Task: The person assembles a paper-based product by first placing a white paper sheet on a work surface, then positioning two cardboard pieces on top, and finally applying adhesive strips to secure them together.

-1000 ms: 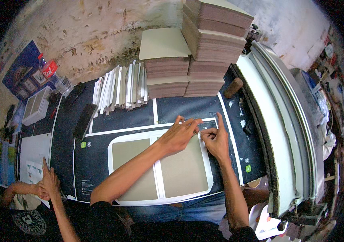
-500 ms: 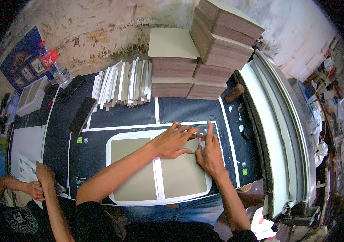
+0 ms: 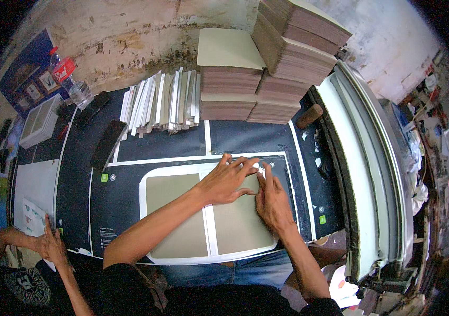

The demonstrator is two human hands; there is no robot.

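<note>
In front of me lies a white cover sheet (image 3: 208, 231) with two grey-brown boards (image 3: 174, 192) side by side on it and a white strip between them. My left hand (image 3: 228, 181) reaches across to the far right corner of the right-hand board, fingers bent onto the sheet's white edge and thumb held apart over the board. Beside it, my right hand (image 3: 273, 203) comes in from the right, its fingertips pinching at the same corner. A bit of white edge shows between the fingertips; they hide the rest of the corner.
Tall stacks of boards (image 3: 230, 79) stand at the back, beside a pile of white and grey strips (image 3: 164, 102). A dark block (image 3: 108, 145), a plastic bottle (image 3: 69, 76) and a wooden handle (image 3: 310, 116) surround the work area. At left, a co-worker's hands (image 3: 51, 245) handle a printed sheet.
My right index finger, stretched upward before, has bent down to the corner. My left fingers have shifted slightly along the edge. The co-worker's hands have moved, and the view has shifted a little.
</note>
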